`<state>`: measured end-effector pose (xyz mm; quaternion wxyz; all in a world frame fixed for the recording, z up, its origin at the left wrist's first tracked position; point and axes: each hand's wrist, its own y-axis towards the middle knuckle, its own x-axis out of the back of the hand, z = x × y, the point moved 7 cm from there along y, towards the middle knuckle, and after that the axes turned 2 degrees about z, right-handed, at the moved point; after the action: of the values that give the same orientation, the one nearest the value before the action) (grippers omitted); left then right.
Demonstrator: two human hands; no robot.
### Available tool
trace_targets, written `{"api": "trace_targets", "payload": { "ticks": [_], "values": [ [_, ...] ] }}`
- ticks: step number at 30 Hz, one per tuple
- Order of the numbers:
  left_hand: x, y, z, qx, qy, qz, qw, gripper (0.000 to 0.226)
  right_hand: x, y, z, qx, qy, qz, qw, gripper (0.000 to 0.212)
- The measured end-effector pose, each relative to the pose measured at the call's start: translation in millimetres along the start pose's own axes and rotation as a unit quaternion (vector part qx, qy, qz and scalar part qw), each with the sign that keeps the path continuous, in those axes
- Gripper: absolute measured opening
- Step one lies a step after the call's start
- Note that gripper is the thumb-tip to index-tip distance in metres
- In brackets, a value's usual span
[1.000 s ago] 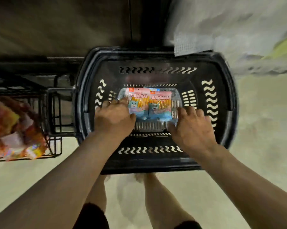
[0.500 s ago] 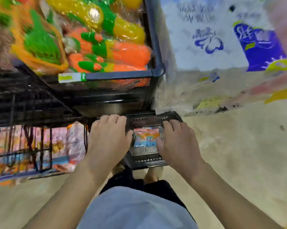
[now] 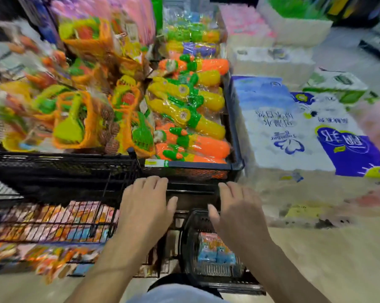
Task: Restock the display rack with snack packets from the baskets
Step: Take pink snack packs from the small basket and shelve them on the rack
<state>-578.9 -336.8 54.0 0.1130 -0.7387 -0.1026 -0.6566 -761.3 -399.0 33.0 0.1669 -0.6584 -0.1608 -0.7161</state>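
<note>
Far left, low down: a black wire display rack (image 3: 103,200), stocked with blurred snack packs (image 3: 42,217) behind its bars. Above it, mesh crates (image 3: 195,166) crammed with bagged plastic toys: orange sand pails (image 3: 75,119), then yellow and orange water guns (image 3: 184,119).

Holding the left hand (image 3: 145,206) out palm down, fingers straight and close together, thumb splayed toward the right, gripping nothing. Fingertips near the crate's lower front edge; contact not discernible.

Just right of it and lower, on the pale floor (image 3: 316,259): a black plastic shopping basket (image 3: 184,237). Inside, flat on the bottom, snack packets (image 3: 215,248) in clear wrap, pink-orange at the top, two blue cartoon figures below, lettering too blurred to read.

Holding the right hand (image 3: 237,215) out above the basket, palm down, fingers loosely spread and relaxed, likewise empty. Touching no packet with either hand.

Far right: big packs of tissue paper (image 3: 305,132), white, blue and purple, stacked beside the crates.
</note>
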Motion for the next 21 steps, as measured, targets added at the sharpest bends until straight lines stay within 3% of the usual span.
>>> {"api": "trace_targets", "payload": {
  "ticks": [5, 8, 14, 21],
  "values": [
    [17, -46, 28, 0.09, -0.027, -0.012, 0.995, 0.054, 6, -5, 31, 0.073, 0.019, 0.011, 0.997, 0.061],
    [22, -70, 49, 0.136, -0.016, -0.006, 0.991, 0.053, 9, -10, 61, 0.1, 0.034, 0.069, 0.992, 0.062],
    [35, -115, 100, 0.201, -0.008, -0.01, 0.979, 0.053, 11, -25, 118, 0.152, 0.01, 0.066, 0.986, 0.056],
    [31, -142, 190, 0.261, -0.04, -0.03, 0.964, 0.053, 18, -10, 216, 0.218, 0.007, 0.05, 0.975, 0.066]
  ]
}}
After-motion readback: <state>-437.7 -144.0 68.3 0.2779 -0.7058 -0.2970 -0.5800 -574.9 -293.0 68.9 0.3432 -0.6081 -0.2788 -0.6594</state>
